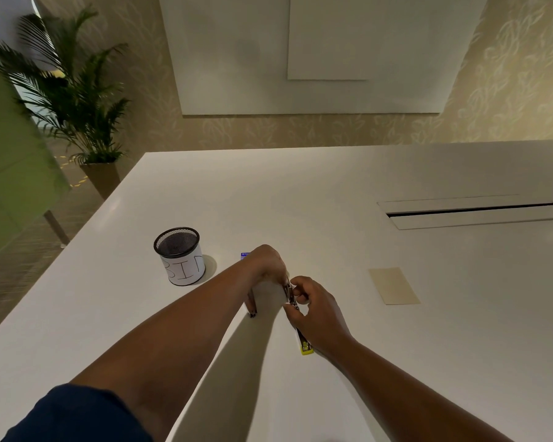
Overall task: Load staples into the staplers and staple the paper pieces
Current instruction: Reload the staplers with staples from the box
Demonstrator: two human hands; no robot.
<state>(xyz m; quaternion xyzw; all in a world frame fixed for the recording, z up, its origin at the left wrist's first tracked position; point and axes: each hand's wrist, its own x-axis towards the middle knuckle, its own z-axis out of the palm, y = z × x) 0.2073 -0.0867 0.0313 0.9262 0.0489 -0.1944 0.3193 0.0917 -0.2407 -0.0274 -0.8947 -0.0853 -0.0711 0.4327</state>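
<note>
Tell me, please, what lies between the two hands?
In the head view, a stapler with a yellow end lies between the left hand and right hand; both hold it.

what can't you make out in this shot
Head view, all of it:
- Stapler: mostly hidden by the right hand; staples inside not visible.
- Blue box: mostly behind the left hand; label too small.
- Left fingers: what they hold is unclear.
- Bin: contents too dark.
</note>
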